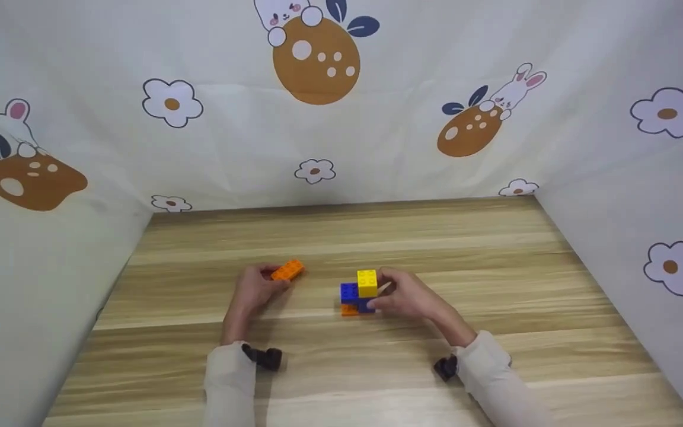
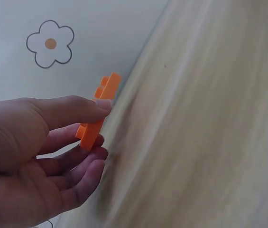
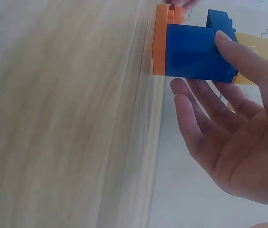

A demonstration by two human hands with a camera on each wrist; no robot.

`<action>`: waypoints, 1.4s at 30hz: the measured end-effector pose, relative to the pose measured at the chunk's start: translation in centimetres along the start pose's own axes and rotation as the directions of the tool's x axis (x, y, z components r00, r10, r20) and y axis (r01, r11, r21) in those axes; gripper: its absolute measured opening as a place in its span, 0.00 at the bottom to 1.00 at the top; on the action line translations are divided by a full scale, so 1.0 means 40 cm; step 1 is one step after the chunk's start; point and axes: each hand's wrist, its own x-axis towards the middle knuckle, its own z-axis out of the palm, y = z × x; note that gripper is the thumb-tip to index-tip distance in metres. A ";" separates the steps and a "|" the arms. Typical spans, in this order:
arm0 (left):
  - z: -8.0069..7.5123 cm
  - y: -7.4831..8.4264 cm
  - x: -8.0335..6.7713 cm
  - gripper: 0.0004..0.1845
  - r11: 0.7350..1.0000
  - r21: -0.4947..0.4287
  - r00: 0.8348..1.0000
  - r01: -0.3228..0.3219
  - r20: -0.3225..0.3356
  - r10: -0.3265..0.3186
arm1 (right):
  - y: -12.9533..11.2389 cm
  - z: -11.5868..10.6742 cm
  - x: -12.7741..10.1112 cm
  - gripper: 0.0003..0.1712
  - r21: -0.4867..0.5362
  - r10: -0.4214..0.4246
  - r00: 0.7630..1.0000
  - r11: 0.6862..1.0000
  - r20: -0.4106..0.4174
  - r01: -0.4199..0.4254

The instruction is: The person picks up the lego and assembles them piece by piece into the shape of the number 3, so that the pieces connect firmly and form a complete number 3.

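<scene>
A flat orange toy brick [image 1: 288,270] with studs is pinched between the thumb and fingers of my left hand [image 1: 257,287]. In the left wrist view that orange brick [image 2: 109,88] is tilted, its studs facing the hand. To its right, my right hand [image 1: 409,295] grips a small brick stack from the side. The stack has an orange base brick [image 3: 160,42], a tall blue brick [image 3: 190,52], another blue brick [image 1: 349,292] above, and a yellow brick [image 1: 367,283] on top. My right thumb presses the blue part; the fingers lie partly behind it.
Both hands work over a wood-grain table [image 1: 484,249]. A pale cloth [image 1: 229,154] printed with rabbits and flowers stands behind the table and along both sides. Each wrist wears a dark camera, such as the one on the left wrist [image 1: 267,359].
</scene>
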 end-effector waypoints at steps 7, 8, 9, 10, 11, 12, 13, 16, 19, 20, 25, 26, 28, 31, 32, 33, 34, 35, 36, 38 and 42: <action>-0.012 0.057 -0.014 0.25 0.998 -0.065 1.000 -0.008 0.023 0.009 | -0.004 -0.001 -0.001 0.20 -0.003 0.017 1.000 1.000 0.004 -0.017; -0.013 0.067 -0.017 0.25 0.997 -0.073 1.000 -0.011 0.023 0.013 | -0.004 0.000 -0.002 0.20 0.000 0.022 1.000 1.000 0.005 -0.022; -0.015 0.076 -0.021 0.25 0.996 -0.083 0.999 -0.017 0.026 0.020 | -0.003 0.000 -0.002 0.20 0.002 0.024 1.000 1.000 0.006 -0.024; -0.015 0.084 -0.024 0.25 0.995 -0.097 0.999 -0.024 0.028 0.026 | -0.003 0.000 -0.002 0.20 0.003 0.025 1.000 1.000 0.006 -0.025; -0.016 0.093 -0.028 0.25 0.993 -0.111 0.999 -0.030 0.029 0.034 | -0.003 0.001 -0.002 0.20 0.006 0.026 1.000 1.000 0.006 -0.027; -0.016 0.103 -0.032 0.25 0.992 -0.125 0.999 -0.036 0.029 0.040 | -0.002 0.001 -0.002 0.20 0.009 0.026 1.000 1.000 0.006 -0.027; -0.016 0.112 -0.037 0.25 0.989 -0.138 0.998 -0.046 0.034 0.051 | -0.002 0.001 -0.002 0.20 0.011 0.026 1.000 1.000 0.004 -0.026; -0.012 0.140 -0.052 0.24 0.982 -0.174 0.996 -0.073 0.046 0.082 | -0.001 -0.001 -0.002 0.20 0.016 0.022 1.000 1.000 0.002 -0.022; -0.005 0.167 -0.068 0.24 0.974 -0.196 0.991 -0.109 0.056 0.122 | 0.000 -0.002 -0.002 0.20 0.018 0.020 1.000 1.000 0.001 -0.020; -0.001 0.175 -0.073 0.24 0.972 -0.201 0.989 -0.122 0.060 0.136 | 0.000 -0.002 -0.002 0.20 0.019 0.017 1.000 1.000 0.001 -0.017; 0.019 0.205 -0.094 0.22 0.961 -0.224 0.978 -0.160 0.097 0.185 | 0.000 -0.002 -0.001 0.20 0.016 0.006 1.000 1.000 0.008 -0.006; 0.023 0.208 -0.097 0.22 0.959 -0.229 0.975 -0.170 0.101 0.197 | 0.001 -0.002 -0.001 0.20 0.013 -0.002 1.000 1.000 0.010 0.002; 0.029 0.212 -0.100 0.22 0.954 -0.242 0.973 -0.179 0.102 0.208 | 0.001 -0.001 0.000 0.20 0.007 -0.010 1.000 1.000 0.012 0.010; 0.036 0.214 -0.104 0.22 0.944 -0.267 0.968 -0.196 0.100 0.229 | 0.002 -0.001 0.002 0.19 -0.002 -0.023 1.000 1.000 0.012 0.023; 0.038 0.215 -0.105 0.22 0.942 -0.271 0.968 -0.195 0.102 0.230 | 0.002 -0.001 0.001 0.19 -0.002 -0.022 1.000 1.000 0.012 0.022; 0.040 0.216 -0.106 0.22 0.941 -0.276 0.967 -0.194 0.107 0.231 | 0.002 -0.001 0.002 0.19 -0.005 -0.017 1.000 1.000 0.010 0.017; 0.043 0.218 -0.107 0.22 0.940 -0.280 0.965 -0.194 0.116 0.234 | 0.002 -0.001 0.001 0.19 -0.008 -0.014 1.000 1.000 0.008 0.014; 0.046 0.219 -0.107 0.22 0.939 -0.280 0.963 -0.197 0.124 0.239 | 0.002 -0.001 0.001 0.19 -0.009 -0.011 1.000 1.000 0.007 0.011; 0.049 0.221 -0.107 0.22 0.939 -0.281 0.961 -0.198 0.133 0.242 | 0.002 -0.001 0.001 0.19 -0.008 -0.010 1.000 1.000 0.006 0.010; 0.056 0.223 -0.108 0.22 0.938 -0.283 0.956 -0.198 0.155 0.248 | 0.001 -0.002 0.002 0.20 -0.005 -0.011 1.000 1.000 0.009 0.011; 0.070 0.224 -0.108 0.21 0.943 -0.279 0.950 -0.182 0.198 0.242 | 0.004 -0.002 0.003 0.19 -0.001 -0.022 1.000 1.000 0.017 0.022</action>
